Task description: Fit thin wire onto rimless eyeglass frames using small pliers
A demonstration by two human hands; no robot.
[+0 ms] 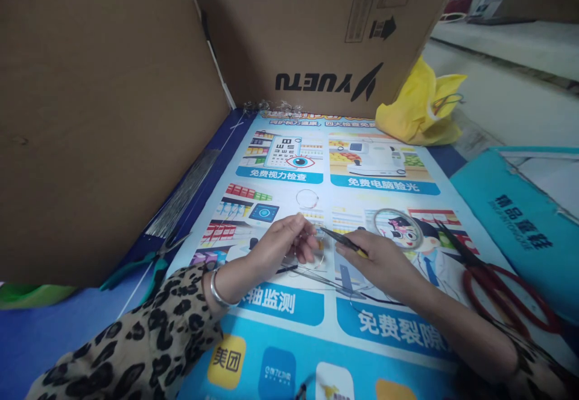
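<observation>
Near the centre of the frame, the left hand is curled nearly closed, thumb and fingertips pinched together on a thin wire that bends in a loop below them. Just right of it, the right hand is closed around a dark pointed tool with a yellow grip, its tip aimed left, near the wire; whether they touch I cannot tell. Loose strands lie under the hands at lower centre, and a thin ring lies just above them. A pale round coil sits right of centre, with red-handled scissors at lower right. Green-handled pliers rest left of the left hand, below a bundle of straight wires. All this is on a blue surface, mostly covered by a printed poster. A cardboard box fills the upper left and top; a yellow bag stands upper right, above a teal box.
</observation>
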